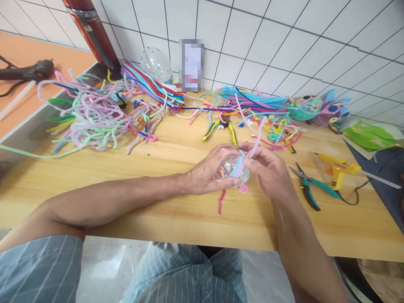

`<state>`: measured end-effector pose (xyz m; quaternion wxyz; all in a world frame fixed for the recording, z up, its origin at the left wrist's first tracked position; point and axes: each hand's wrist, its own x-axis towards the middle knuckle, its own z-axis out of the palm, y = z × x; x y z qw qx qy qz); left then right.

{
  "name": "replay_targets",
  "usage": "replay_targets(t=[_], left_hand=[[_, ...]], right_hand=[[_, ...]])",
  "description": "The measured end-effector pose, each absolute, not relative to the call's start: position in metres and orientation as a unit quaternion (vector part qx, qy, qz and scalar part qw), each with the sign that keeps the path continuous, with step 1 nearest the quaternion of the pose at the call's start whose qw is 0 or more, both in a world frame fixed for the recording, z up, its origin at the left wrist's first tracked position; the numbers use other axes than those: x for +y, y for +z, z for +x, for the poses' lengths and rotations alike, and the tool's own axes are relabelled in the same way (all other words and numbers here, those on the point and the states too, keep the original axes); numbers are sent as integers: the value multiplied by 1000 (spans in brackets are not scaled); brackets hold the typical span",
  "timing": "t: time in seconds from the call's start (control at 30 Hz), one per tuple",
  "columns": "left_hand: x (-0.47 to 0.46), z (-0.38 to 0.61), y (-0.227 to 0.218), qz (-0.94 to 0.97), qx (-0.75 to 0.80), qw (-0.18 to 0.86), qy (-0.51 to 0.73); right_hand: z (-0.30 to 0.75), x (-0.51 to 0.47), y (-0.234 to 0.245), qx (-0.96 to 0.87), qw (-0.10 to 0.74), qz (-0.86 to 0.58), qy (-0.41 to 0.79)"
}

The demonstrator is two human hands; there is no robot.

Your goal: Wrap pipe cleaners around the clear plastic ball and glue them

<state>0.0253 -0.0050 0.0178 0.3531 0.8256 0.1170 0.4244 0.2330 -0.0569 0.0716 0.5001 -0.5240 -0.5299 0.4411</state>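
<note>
My left hand (211, 170) is wrapped round a clear plastic ball (225, 166), holding it just above the table. Blue and lilac pipe cleaners (237, 166) run as a band over the ball. My right hand (267, 165) pinches a lilac pipe cleaner (258, 139) against the ball's right side; its free end sticks up past the fingers. Small bits show inside or behind the ball, too small to name. Just below the ball lie a pink coil (243, 189) and a short dark pink pipe cleaner (221, 202).
Yellow-handled pliers (232, 134) lie beyond my hands. To the right are green-handled needle-nose pliers (307, 187) and a yellow glue gun (338, 168). Tangled pipe cleaners (91, 111) cover the left; bundles (255, 101) line the wall. A phone (192, 65) leans there beside another clear ball (156, 64).
</note>
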Motion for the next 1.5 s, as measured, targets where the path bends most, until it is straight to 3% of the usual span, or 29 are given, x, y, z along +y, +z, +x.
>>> replay_targets(t=[0.43,0.8,1.5], left_hand=[[0,28,11,835,98,299,452],[-15,26,26,808,190,395,393],[-5,31,9,817,123,341,449]], right_hand=[[235,-55,67,-518,501,-519,460],[231,-58,72,-543,469,-534,447],[232,-54,64,-509,514,-530,442]])
